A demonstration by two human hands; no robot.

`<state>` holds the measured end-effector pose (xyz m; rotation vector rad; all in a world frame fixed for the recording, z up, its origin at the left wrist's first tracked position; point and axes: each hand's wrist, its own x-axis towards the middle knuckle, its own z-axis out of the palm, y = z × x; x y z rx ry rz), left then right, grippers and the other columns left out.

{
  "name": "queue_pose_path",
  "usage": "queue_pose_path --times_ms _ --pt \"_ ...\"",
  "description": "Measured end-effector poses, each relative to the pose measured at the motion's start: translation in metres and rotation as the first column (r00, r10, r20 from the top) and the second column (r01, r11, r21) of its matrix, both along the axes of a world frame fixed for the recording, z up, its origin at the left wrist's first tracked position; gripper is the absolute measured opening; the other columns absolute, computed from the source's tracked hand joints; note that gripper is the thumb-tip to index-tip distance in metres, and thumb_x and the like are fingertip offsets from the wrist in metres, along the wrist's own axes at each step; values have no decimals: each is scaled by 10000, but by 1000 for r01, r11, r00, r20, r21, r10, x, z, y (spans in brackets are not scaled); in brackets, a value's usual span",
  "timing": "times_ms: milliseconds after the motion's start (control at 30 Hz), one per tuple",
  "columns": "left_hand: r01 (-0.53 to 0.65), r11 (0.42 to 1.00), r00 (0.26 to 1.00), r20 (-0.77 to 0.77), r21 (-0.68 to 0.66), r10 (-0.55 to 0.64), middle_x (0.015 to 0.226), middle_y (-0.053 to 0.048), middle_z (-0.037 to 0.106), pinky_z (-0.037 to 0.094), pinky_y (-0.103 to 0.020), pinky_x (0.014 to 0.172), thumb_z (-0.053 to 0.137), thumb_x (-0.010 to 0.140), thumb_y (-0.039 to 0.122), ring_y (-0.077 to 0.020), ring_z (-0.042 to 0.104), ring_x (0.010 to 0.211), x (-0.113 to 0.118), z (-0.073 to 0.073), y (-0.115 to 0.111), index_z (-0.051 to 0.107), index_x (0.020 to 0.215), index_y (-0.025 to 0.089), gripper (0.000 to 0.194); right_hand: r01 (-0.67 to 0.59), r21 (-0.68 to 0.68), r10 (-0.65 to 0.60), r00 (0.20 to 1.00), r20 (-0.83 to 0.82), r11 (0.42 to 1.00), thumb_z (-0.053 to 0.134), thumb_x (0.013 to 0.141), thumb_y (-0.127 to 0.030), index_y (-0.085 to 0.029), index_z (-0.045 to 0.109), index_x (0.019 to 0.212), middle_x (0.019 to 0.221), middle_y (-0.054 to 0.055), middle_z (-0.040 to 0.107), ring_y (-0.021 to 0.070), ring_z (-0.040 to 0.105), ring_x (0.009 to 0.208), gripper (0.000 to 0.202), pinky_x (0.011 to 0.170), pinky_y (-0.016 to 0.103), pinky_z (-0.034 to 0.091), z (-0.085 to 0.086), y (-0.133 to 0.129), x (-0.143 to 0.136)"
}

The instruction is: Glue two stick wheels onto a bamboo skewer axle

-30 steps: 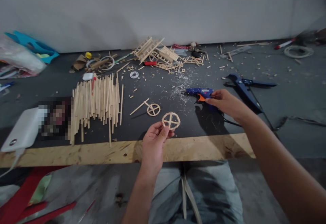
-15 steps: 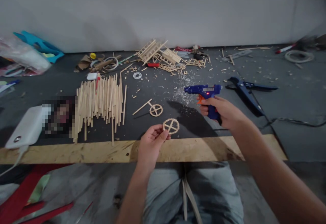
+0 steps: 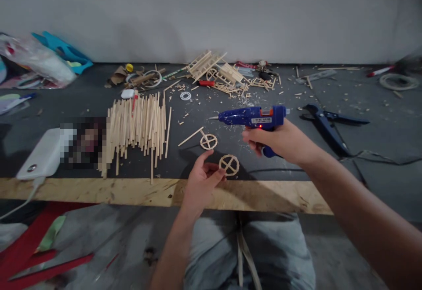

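Between the thumb and fingers of my left hand (image 3: 204, 180) is a small wooden wheel (image 3: 229, 165) with crossed spokes, held above the table near its front edge. My left index finger points up, close to a second spoked wheel (image 3: 209, 141) lying on the dark surface, with a thin wooden stick (image 3: 190, 136) joined to or touching it. My right hand (image 3: 280, 140) grips a blue hot glue gun (image 3: 249, 116), its nozzle pointing left, a red light lit on its side. The nozzle is apart from both wheels.
A pile of wooden sticks (image 3: 140, 125) lies left of the wheels. Behind stands a wooden stick model (image 3: 214, 70) among offcuts. Blue-handled cutters (image 3: 326, 127) rest at right, near a black cord (image 3: 389, 159). A white power bank (image 3: 42, 153) sits at far left.
My right hand has brought the glue gun left and nearer. The wheel in my left hand has shifted slightly right, and my left index finger has lifted away from it.
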<state>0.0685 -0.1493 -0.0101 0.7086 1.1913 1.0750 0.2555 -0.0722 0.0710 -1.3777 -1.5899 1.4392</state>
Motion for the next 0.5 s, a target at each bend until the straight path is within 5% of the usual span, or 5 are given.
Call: queue_pose_path --times_ms 200,500 --pt "26 997 999 -33 73 -24 683 58 556 493 -240 637 694 690 214 -96 583 608 -2 6 12 264 1361 260 799 -6 8 6 999 43 1000 630 728 -363 -175 550 681 518 -23 524 102 501 414 210 399 227 410 1 2 -1" --pt "-38 995 999 -2 89 38 694 54 560 510 -253 642 695 700 217 -92 566 618 -1 -1 11 220 1384 276 835 -3 18 2 998 68 1000 626 731 -379 -185 544 709 514 -32 511 106 489 421 212 407 235 410 1 8 3"
